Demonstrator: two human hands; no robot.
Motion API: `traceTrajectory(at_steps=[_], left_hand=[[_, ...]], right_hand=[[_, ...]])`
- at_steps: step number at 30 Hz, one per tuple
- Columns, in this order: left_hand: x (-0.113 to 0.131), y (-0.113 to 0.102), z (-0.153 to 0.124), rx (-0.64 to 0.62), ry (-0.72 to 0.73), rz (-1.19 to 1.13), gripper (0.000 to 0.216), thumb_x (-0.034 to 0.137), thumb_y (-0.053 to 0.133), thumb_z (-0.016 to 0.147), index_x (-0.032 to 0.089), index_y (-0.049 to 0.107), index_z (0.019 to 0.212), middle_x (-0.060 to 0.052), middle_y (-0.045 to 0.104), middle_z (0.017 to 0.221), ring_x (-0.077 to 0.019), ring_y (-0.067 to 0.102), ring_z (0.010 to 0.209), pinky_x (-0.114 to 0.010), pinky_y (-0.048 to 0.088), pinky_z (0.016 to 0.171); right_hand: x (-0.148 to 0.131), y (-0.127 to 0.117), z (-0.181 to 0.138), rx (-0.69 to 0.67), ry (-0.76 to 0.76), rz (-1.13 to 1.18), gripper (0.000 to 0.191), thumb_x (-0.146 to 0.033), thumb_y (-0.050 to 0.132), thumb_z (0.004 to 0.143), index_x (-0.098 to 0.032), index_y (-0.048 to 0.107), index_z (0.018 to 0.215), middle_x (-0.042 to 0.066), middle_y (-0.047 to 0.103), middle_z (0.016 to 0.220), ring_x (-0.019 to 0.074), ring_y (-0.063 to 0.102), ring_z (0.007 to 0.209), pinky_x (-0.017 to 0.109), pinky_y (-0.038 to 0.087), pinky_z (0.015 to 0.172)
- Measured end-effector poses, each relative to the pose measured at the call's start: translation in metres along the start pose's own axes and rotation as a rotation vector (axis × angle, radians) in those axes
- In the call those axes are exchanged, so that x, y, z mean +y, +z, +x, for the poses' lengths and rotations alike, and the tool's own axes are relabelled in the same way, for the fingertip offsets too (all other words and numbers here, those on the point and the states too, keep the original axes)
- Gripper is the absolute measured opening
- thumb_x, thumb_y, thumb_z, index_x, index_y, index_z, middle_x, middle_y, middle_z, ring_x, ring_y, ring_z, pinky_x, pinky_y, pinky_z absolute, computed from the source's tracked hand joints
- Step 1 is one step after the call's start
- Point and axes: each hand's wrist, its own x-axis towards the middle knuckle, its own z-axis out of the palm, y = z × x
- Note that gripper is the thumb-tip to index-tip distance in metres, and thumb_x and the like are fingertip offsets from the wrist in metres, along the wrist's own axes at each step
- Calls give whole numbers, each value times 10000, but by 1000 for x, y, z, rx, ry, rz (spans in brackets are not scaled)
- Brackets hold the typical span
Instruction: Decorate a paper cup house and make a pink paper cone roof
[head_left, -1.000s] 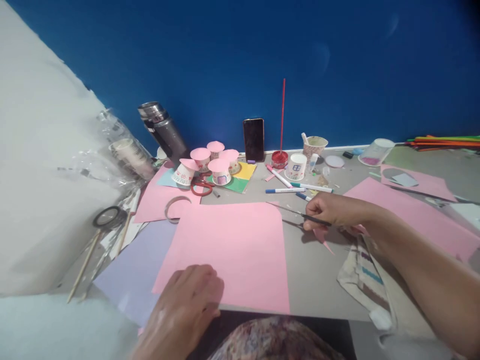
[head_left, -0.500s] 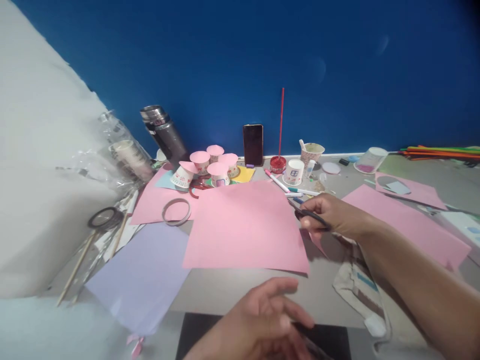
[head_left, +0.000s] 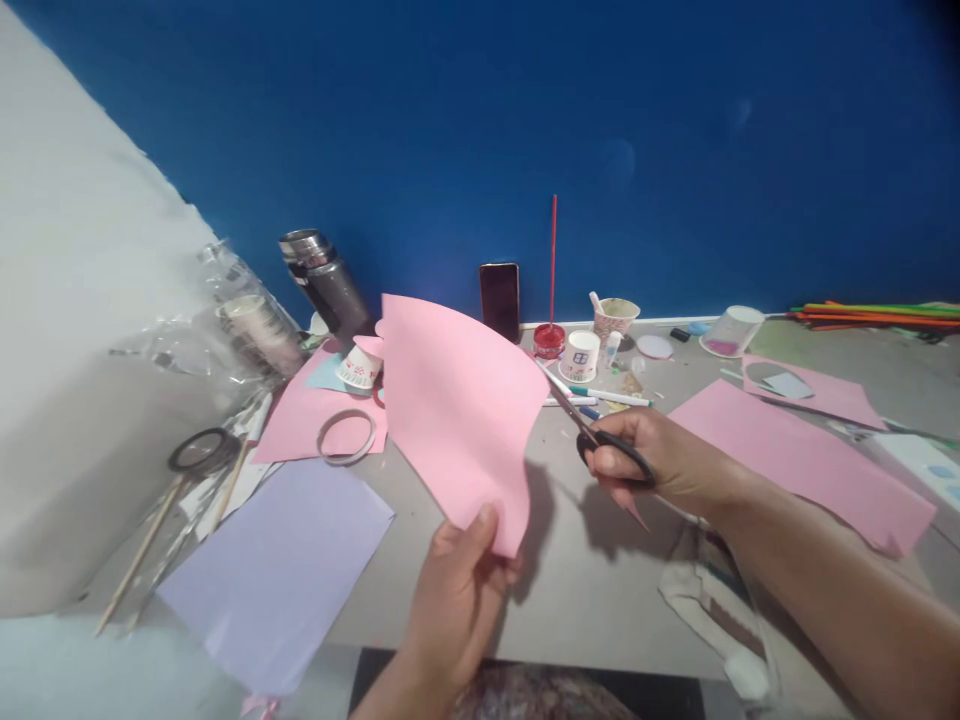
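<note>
Pink paper [head_left: 457, 410]: left hand [head_left: 454, 595] pinches it, right hand [head_left: 652, 455] grips scissors [head_left: 576, 411], over grey table [head_left: 592, 600] before blue wall [head_left: 450, 130].

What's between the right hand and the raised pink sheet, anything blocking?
Nothing visible blocks it. Only the scissors, held in the right hand, span the gap, blades pointing toward the raised pink sheet's right edge; contact is unclear.

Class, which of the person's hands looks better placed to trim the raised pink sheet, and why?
The right hand, probably: it holds the black-handled scissors, close to the right edge of the pink sheet, whose lower end the left hand grips.
</note>
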Motion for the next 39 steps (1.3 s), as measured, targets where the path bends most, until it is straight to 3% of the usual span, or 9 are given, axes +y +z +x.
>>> traceTrajectory(at_steps=[5,11,13,16,21,25,29,34,39], left_hand=[[32,-47,-15,202,153,211,285,285,955,675,164,785,869,-19,744,776,-141,671,666,-231,553,595],[25,-97,-22,-111,162,286,520,749,684,815,312,762,1085,-113,746,1078,-338,697,972,-471,598,710],[9,-102,-19,-196,162,287,676,795,811,634,334,736,1123,-116,720,1076,-356,693,955,-435,572,627],[-14,-91,-12,-328,239,354,1092,484,1051,416,333,573,1387,-106,662,1142,-339,658,1089,-369,559,725],[-14,-25,7,-269,12,109,464,500,866,796,214,682,1111,-52,654,847,-138,567,631,-254,441,574],[2,13,23,-123,67,-219,426,500,759,895,223,680,1208,-44,669,985,-110,523,605,-233,393,517],[6,14,30,2,-103,-363,293,380,578,1019,169,665,1202,-54,685,926,-109,504,574,-234,401,529],[3,7,28,46,-319,-562,479,527,481,1040,93,661,1129,-157,708,985,-140,532,635,-247,427,547],[0,10,26,170,-341,-475,374,306,357,1103,94,657,1035,-113,696,890,-113,484,561,-232,395,513]], right_hand=[[10,23,9,-112,157,111,507,-609,811,722,-201,546,580,-14,575,494,76,335,443,245,230,457],[37,44,5,-140,275,176,574,-699,782,733,-187,566,586,-16,557,488,69,307,436,242,183,454],[42,48,4,-130,269,166,592,-718,781,730,-183,573,587,-15,556,486,67,313,428,241,181,449],[46,53,5,-112,242,188,618,-747,798,693,-182,571,588,-8,576,487,62,314,411,239,186,435],[47,58,5,-126,256,198,594,-720,832,661,-176,596,626,-4,611,491,60,325,390,228,187,412],[49,59,1,-180,306,212,606,-752,794,674,-190,573,619,2,616,490,62,311,382,227,184,400],[55,59,-3,-205,289,248,627,-770,760,727,-176,580,636,20,637,533,54,317,402,229,193,423],[59,57,-3,-165,298,337,677,-819,721,758,-152,612,771,44,675,621,44,312,425,231,168,434],[54,54,0,-135,337,404,694,-813,765,719,-143,623,825,21,653,613,33,299,417,223,169,437]])
